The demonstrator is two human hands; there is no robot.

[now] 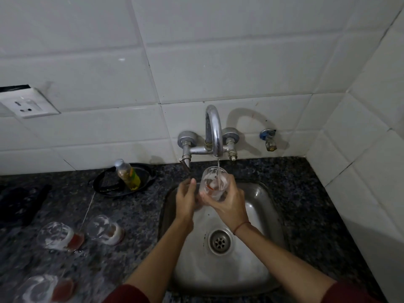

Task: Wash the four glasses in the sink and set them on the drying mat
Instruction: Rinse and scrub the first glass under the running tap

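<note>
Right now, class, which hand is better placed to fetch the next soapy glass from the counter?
Left, probably. The left hand looks free and is nearer the three soapy glasses on the counter; the right hand grips the glass under the tap.

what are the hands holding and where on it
The right hand grips a clear glass round its lower half, mouth up under the running tap. The left hand is beside it; whether it touches the glass cannot be told.

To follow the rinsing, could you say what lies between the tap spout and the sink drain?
Head view: the glass, held by the right hand, catches the stream under the tap spout, above the drain.
</note>
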